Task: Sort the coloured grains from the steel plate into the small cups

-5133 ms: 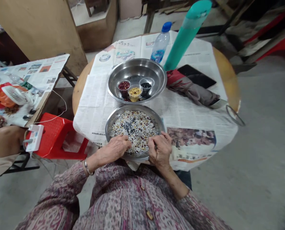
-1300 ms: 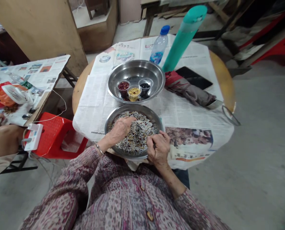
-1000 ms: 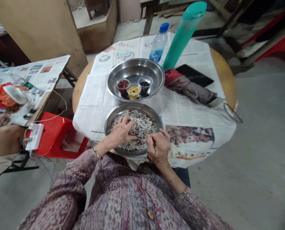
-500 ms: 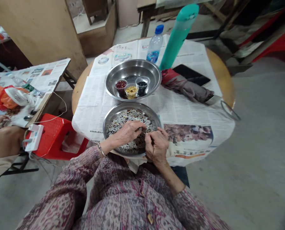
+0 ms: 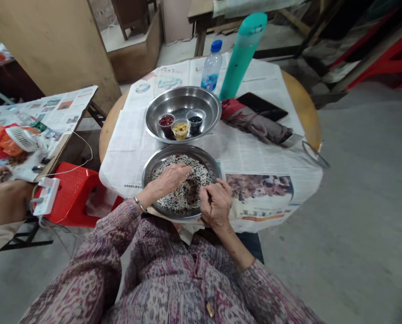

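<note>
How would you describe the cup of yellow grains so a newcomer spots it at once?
On the newspaper-covered round table, find the farther steel basin. Inside, the cup of yellow grains stands frontmost, between the cup of dark red grains and the cup of black grains; its yellow colour sets it apart.

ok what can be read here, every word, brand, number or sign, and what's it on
Nothing reads for certain.
Newspaper headline: large characters, too blurred to quote
Newspaper columns: too small
Blue plastic bottle label: too blurred
Side-table newspaper: too small
</note>
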A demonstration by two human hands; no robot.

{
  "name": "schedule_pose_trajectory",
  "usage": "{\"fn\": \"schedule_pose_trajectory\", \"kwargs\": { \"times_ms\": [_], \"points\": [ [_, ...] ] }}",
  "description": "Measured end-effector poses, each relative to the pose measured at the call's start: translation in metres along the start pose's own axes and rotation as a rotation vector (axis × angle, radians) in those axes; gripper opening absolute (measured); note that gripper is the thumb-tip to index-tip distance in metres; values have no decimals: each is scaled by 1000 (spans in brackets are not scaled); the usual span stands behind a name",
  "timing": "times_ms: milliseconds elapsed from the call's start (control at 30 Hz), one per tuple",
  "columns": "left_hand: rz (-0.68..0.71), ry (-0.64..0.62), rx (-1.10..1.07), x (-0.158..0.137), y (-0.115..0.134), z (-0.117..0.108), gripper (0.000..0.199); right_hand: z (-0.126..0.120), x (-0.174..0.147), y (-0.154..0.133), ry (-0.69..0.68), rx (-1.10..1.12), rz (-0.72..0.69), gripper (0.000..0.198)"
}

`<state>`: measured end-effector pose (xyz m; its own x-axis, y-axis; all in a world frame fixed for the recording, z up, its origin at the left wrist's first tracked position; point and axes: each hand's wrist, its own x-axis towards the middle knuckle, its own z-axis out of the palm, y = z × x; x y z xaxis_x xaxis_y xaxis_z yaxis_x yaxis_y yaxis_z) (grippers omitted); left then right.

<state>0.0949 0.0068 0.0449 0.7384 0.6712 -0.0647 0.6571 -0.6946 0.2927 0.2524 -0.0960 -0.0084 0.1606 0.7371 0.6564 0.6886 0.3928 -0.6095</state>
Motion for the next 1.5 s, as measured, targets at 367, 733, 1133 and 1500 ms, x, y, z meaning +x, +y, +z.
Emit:
{"fn": "schedule_pose_trajectory", "kwargs": {
  "times_ms": [367,733,1133,1500],
  "points": [
    [-73,38,28,-70,27,-9,27,0,-4,3,-24,-14,13,23],
    [-262,268,85,-37,4,-3,22,2,-7,5,-8,-12,-6,27],
    [-222,185,-175,4,-8,8,22,2,-6,4,-12,-8,-4,29],
    [-276,196,-86,1,11,-5,53,3,-7,5,-1,12,22,27]
  ]
}}
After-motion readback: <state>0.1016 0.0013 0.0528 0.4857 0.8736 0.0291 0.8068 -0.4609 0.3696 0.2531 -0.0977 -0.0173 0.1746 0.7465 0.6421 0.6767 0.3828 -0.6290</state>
